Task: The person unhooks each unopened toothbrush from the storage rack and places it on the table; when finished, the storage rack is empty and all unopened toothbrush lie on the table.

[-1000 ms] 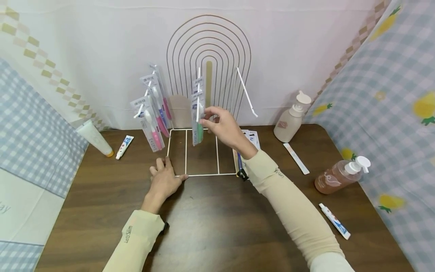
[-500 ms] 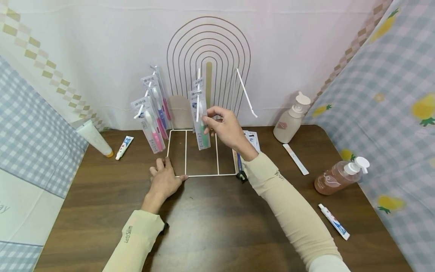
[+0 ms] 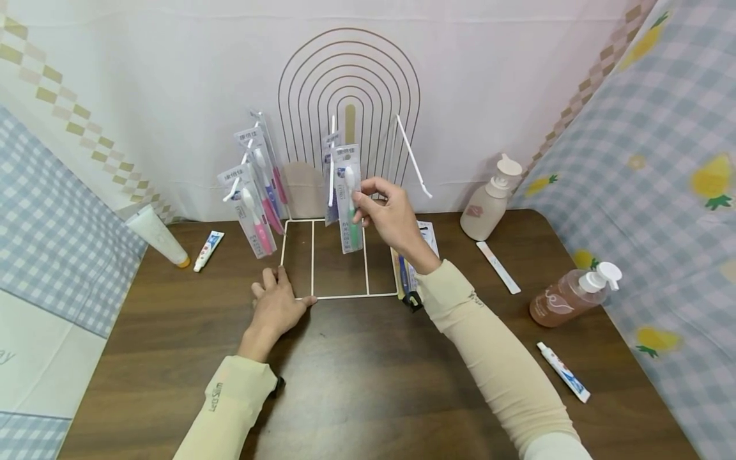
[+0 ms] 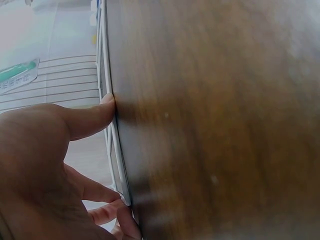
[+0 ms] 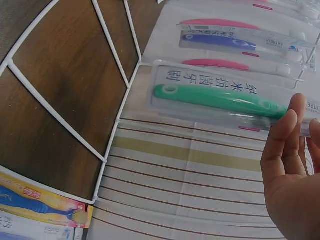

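My right hand [image 3: 391,217] pinches a packaged toothbrush [image 3: 347,220] with a green handle, thumb and fingertips on the pack's edge. The pack hangs upright just right of the white middle hook [image 3: 331,169], where another packaged toothbrush [image 3: 329,214] is partly hidden behind it. In the right wrist view the green handle [image 5: 215,100] shows through clear plastic. My left hand [image 3: 277,306] holds the front left corner of the white wire rack [image 3: 345,296], thumb [image 4: 90,120] on the front bar and bent fingers at the corner.
Pink and purple packaged toothbrushes [image 3: 253,211] hang on the left hook; the right hook [image 3: 413,156] sticks forward bare. More packs [image 3: 404,275] lie by the rack's right side. Pump bottles [image 3: 485,207] and a toothpaste tube [image 3: 563,372] stand or lie right; tubes [image 3: 158,236] sit left.
My right hand has moved the green toothbrush pack rightward, from in line with the middle hook to beside it, and its front has turned toward the head camera. The left hand stays put.
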`<state>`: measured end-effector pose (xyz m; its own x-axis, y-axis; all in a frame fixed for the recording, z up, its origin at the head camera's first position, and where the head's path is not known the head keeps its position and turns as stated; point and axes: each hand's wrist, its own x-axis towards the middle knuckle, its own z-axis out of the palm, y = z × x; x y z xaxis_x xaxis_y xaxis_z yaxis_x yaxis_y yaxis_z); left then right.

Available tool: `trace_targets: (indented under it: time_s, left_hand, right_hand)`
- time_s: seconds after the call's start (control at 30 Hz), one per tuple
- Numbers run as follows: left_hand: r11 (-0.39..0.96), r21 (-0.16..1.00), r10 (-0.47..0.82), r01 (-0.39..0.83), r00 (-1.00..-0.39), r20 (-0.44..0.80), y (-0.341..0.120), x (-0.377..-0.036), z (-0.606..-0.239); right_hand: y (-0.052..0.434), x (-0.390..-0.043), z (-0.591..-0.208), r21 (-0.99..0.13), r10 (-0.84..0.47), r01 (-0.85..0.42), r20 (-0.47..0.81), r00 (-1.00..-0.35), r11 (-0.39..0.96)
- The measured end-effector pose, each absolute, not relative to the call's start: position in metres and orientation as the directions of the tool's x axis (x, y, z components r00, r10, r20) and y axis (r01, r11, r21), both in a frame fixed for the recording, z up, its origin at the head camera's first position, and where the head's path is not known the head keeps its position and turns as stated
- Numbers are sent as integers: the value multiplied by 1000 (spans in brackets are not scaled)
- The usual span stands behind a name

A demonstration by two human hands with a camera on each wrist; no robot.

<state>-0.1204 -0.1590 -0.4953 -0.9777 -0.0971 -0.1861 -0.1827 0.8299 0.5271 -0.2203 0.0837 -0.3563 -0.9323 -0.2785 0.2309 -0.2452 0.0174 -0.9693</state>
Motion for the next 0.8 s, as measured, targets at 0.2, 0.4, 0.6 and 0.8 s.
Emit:
trace_targets:
  time_s: [0.2, 0.4, 0.6, 0.8]
  left_hand:
    - [830, 526, -100, -185, -977, -186, -158, -121, -495]
    - [831, 524, -95, -185, -976, -195, -159, -120, -494]
    - [831, 522, -92, -192, -973, -211, -159, -121, -492]
    - [831, 523, -90, -190, -973, -211, -159, -121, -492]
  right_hand:
    - [93, -220, -366, -971, -265, -234, 214, -940, 46]
    - [113, -220, -385, -966, -240, -217, 179, -954, 144]
    - [143, -221, -406, -937, -153, -162, 119, -981, 310]
    - [185, -233, -437, -873, -6, -31, 32, -999, 487]
